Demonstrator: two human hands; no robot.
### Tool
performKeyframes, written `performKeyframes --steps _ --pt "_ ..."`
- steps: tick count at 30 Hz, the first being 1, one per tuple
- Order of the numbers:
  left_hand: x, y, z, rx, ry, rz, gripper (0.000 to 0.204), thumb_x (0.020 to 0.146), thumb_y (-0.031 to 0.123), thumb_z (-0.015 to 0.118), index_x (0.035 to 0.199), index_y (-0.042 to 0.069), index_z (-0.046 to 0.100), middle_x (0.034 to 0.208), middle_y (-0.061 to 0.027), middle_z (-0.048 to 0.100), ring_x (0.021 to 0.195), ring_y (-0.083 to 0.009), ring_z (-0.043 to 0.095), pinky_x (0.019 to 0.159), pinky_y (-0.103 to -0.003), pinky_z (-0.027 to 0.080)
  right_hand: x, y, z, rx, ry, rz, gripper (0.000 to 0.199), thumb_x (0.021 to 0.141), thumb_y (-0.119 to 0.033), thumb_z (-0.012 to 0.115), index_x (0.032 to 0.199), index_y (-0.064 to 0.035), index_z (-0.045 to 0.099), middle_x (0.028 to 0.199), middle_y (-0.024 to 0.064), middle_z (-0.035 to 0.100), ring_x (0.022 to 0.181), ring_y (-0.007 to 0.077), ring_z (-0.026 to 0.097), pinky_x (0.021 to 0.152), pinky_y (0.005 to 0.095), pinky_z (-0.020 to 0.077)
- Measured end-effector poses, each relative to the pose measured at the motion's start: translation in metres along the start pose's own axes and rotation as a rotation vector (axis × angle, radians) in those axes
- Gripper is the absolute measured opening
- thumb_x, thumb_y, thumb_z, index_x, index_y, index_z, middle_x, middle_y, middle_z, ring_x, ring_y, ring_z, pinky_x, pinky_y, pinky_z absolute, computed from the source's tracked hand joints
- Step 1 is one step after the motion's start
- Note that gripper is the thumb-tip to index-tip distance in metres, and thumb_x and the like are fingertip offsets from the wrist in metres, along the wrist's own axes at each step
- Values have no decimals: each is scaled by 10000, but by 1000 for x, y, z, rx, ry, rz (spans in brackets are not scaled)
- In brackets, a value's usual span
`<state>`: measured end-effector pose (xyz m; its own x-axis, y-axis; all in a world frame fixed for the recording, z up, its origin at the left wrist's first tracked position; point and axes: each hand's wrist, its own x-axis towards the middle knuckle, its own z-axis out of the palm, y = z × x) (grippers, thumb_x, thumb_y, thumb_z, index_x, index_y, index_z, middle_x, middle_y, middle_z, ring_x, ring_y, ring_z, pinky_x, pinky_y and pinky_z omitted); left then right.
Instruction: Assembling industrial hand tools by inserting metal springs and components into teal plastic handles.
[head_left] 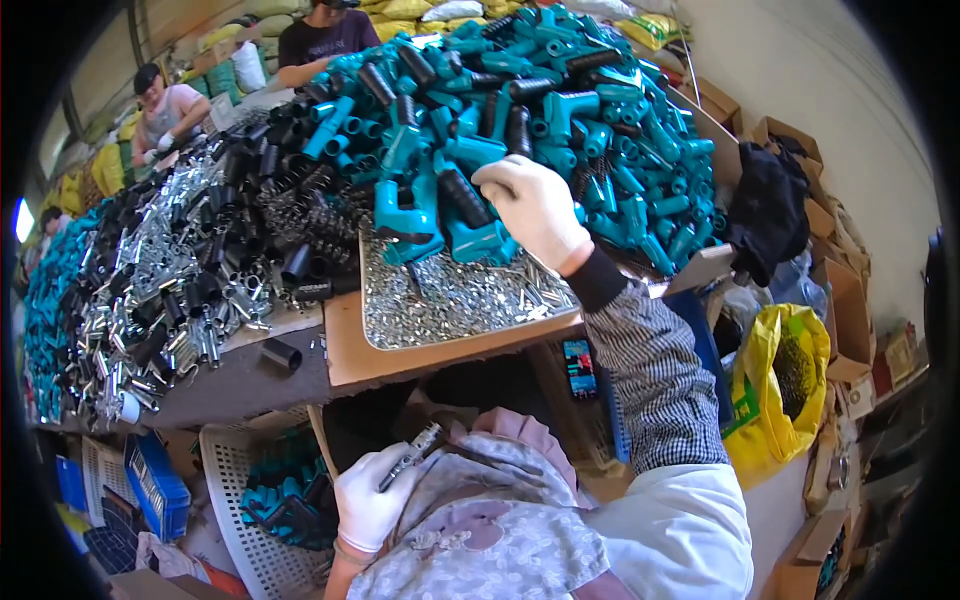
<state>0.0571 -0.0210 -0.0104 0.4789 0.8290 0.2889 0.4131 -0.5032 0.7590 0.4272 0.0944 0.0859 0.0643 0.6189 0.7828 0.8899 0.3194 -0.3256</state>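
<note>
My left hand (368, 502), in a white glove, is closed on a narrow silver metal part (410, 457) above my lap. The part has a slotted, mechanism-like shape; its exact kind does not show. Out over the pile reaches my right hand (535, 210), also white-gloved. Its fingers curl together beside a ribbed black cylinder (462, 195) and several teal plastic housings (400, 208). Whatever those fingertips hold, if anything, is hidden. Below that hand lies a pale-rimmed tray (375, 338) full of small shiny metal pieces (450, 305).
Black tubes, springs and silver metal parts (160, 290) heap up leftward along the table. A white basket (225, 500) of teal parts stands low left. A phone (579, 368) lies near my right forearm, a yellow sack (775, 400) beyond. Two people (325, 40) work across the table.
</note>
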Motion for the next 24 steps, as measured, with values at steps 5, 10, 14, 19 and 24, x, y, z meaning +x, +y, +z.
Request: performKeyframes --steps 5,10,14,19,24 --pt "2 -2 -7 27 2 -23 278 761 96 762 1017 -13 747 898 -197 724 796 -343 716 729 -370 562 46 21 35 -255 -65 -68 137 881 -188 641 905 -144 768 929 76 698 925 314 678 807 434 549" --pt "4 -6 -9 76 -8 33 242 779 111 796 995 18 740 876 -169 717 753 -337 700 671 -384 558 95 39 74 -564 -108 -128 157 869 -232 662 944 -149 772 951 101 673 947 320 633 821 454 530" --pt "11 -7 -9 128 16 150 242 774 129 811 981 29 735 852 -139 715 717 -311 691 640 -384 553 127 45 104 -870 -285 -126 213 883 -222 603 962 -148 787 1061 99 664 1070 318 599 854 439 488" --pt "14 -8 -15 152 24 149 250 776 127 808 992 27 730 849 -131 714 711 -304 690 645 -379 556 145 54 108 -886 -517 -2 326 910 -266 560 1121 -146 777 1246 121 650 1182 334 551 948 488 424" --pt "15 -9 -15 124 3 97 239 787 135 796 996 35 735 837 -142 705 712 -312 689 643 -385 549 163 71 90 -585 -580 5 298 818 -371 692 1057 -223 794 1172 131 707 1150 367 624 982 483 500"
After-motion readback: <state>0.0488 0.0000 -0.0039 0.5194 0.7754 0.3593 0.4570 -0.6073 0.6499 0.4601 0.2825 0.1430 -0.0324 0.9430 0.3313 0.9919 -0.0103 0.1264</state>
